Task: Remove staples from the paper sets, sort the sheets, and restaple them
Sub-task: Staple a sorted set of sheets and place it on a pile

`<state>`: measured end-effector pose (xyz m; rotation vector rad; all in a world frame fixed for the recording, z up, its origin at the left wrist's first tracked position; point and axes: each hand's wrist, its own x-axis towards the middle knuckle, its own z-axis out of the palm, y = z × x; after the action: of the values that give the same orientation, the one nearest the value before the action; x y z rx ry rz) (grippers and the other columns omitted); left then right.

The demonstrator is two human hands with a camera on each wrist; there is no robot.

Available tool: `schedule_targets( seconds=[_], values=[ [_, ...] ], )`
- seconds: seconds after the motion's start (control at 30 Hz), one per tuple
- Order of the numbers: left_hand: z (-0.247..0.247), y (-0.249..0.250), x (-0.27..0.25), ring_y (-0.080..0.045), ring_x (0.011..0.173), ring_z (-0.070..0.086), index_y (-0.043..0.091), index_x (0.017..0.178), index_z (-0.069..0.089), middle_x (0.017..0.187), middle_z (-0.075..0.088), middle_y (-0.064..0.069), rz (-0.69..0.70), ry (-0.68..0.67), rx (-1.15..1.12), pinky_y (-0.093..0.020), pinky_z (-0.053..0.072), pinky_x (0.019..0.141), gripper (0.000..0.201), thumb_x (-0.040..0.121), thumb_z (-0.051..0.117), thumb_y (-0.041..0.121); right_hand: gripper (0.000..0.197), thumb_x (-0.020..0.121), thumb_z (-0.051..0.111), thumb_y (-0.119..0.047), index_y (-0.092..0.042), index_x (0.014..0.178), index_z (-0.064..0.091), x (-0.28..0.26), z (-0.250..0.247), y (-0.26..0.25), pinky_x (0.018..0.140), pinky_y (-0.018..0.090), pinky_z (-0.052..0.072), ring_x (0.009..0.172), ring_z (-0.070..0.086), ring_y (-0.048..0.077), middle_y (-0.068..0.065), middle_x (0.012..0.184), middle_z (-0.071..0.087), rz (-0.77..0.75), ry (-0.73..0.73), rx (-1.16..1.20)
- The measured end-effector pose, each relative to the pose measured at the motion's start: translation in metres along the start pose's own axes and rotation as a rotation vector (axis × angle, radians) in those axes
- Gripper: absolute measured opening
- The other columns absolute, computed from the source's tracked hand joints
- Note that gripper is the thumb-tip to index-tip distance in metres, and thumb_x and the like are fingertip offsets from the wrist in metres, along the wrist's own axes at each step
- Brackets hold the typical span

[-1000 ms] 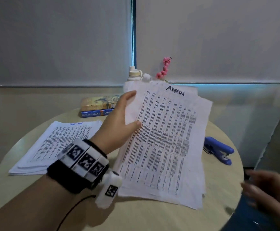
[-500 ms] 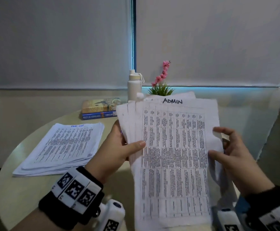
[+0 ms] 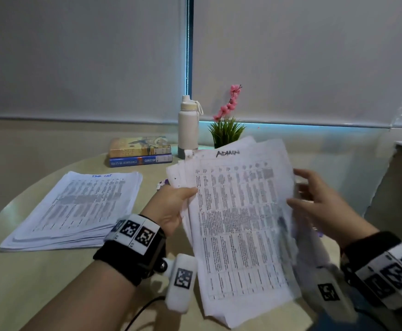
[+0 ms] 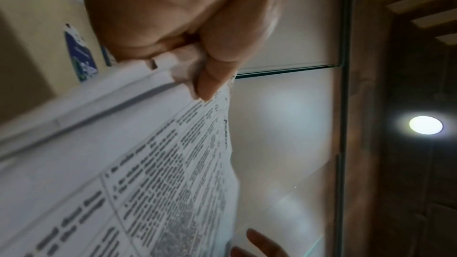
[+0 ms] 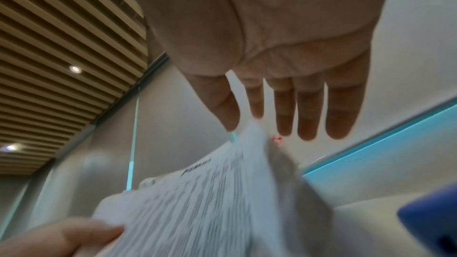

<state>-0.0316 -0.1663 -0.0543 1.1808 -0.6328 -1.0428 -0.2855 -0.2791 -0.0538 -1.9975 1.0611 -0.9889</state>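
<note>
A sheaf of printed sheets headed ADMIN is held up above the round table, fanned at its top left corner. My left hand grips its left edge, thumb on the front and fingers behind. The left wrist view shows that thumb pressing the sheets. My right hand is at the sheaf's right edge with fingers spread and straight. In the right wrist view its fingertips hover at the paper's edge. A second stack of sheets lies flat on the left.
Two books, a white bottle and a small plant with pink flowers stand at the table's far edge. A blue stapler shows low on the right. Bare table lies before the left stack.
My right hand rose from the lower right to the sheaf's right edge. The sheaf swung to face me and now tilts slightly, blurred with motion.
</note>
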Motion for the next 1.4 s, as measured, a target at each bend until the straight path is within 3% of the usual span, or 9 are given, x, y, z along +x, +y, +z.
schedule_targets(
  seconds=[0.17,0.3,0.43,0.57,0.7,0.8,0.9,1.07,1.4],
  values=[
    [-0.011,-0.021,0.015,-0.03,0.067,0.073,-0.007,0.105,0.063,0.08,0.074,-0.02,-0.118,0.058,-0.025,-0.036,0.058,0.052,0.019,0.095,0.046,-0.005,0.038,0.089,0.06,-0.015,-0.013,0.125,0.051,0.046,-0.025,0.001,0.091,0.033,0.043,0.1,0.056,0.024,0.01,0.119,0.06,0.19,-0.147,-0.485],
    [-0.018,-0.028,0.025,-0.036,0.09,0.067,-0.008,0.117,0.06,0.109,0.067,-0.027,-0.123,0.064,-0.042,-0.044,0.055,0.075,0.026,0.096,0.045,-0.004,0.049,0.088,0.06,-0.034,-0.015,0.131,0.047,0.07,-0.027,0.017,0.091,0.029,0.04,0.113,0.054,0.027,0.01,0.13,0.056,0.307,-0.238,-0.896],
    [-0.021,-0.032,0.032,-0.03,0.084,0.07,-0.006,0.116,0.061,0.107,0.069,-0.022,-0.101,0.033,-0.046,-0.037,0.061,0.065,0.026,0.095,0.045,-0.005,0.06,0.084,0.06,-0.041,-0.014,0.134,0.041,0.077,-0.016,0.035,0.092,0.033,0.045,0.113,0.055,0.028,0.011,0.127,0.057,0.423,-0.331,-1.072],
    [-0.027,-0.036,0.035,-0.033,0.095,0.068,-0.003,0.116,0.062,0.11,0.069,-0.022,-0.094,0.022,-0.053,-0.042,0.06,0.073,0.027,0.095,0.046,-0.005,0.019,0.078,0.061,-0.028,-0.02,0.094,0.054,0.076,-0.005,0.041,0.079,0.034,0.053,0.083,0.063,0.027,0.007,0.095,0.063,0.485,-0.44,-1.095],
    [-0.027,-0.039,0.038,-0.032,0.092,0.068,0.0,0.105,0.064,0.109,0.069,-0.021,-0.091,0.015,-0.052,-0.043,0.058,0.076,0.021,0.095,0.046,-0.005,0.01,0.087,0.051,-0.016,-0.019,0.078,0.048,0.07,0.0,0.03,0.067,0.036,0.047,0.074,0.055,0.028,0.01,0.08,0.056,0.42,-0.446,-1.026],
    [-0.027,-0.041,0.039,-0.032,0.092,0.068,0.0,0.099,0.066,0.107,0.07,-0.021,-0.096,0.017,-0.062,-0.044,0.054,0.082,0.019,0.094,0.048,-0.006,0.016,0.091,0.046,-0.022,-0.01,0.098,0.053,0.072,0.0,0.009,0.069,0.036,0.047,0.08,0.062,0.035,0.021,0.091,0.066,0.263,-0.246,-0.929],
    [-0.027,-0.042,0.039,-0.034,0.095,0.068,-0.003,0.104,0.066,0.106,0.07,-0.022,-0.102,0.023,-0.071,-0.046,0.054,0.084,0.021,0.093,0.049,-0.007,0.042,0.092,0.047,-0.017,-0.021,0.133,0.038,0.064,0.011,-0.031,0.077,0.035,0.042,0.098,0.058,0.034,0.016,0.118,0.059,-0.056,-0.049,-0.876],
    [-0.026,-0.042,0.038,-0.035,0.092,0.069,-0.003,0.105,0.066,0.103,0.071,-0.023,-0.071,0.049,-0.05,-0.044,0.054,0.084,0.021,0.09,0.052,-0.008,0.063,0.094,0.049,-0.021,-0.044,0.144,0.017,0.033,0.058,-0.084,0.071,0.031,0.04,0.087,0.052,0.026,0.002,0.109,0.05,-0.488,-0.195,-0.788],
    [-0.024,-0.035,0.034,-0.037,0.097,0.066,-0.004,0.103,0.064,0.107,0.067,-0.028,-0.022,-0.006,0.008,-0.047,0.052,0.092,0.019,0.09,0.051,-0.009,0.073,0.094,0.044,-0.019,-0.048,0.145,0.001,0.037,0.105,-0.059,0.06,0.033,0.036,0.079,0.046,0.025,0.006,0.107,0.045,-0.568,-0.228,-0.983]
  ],
)
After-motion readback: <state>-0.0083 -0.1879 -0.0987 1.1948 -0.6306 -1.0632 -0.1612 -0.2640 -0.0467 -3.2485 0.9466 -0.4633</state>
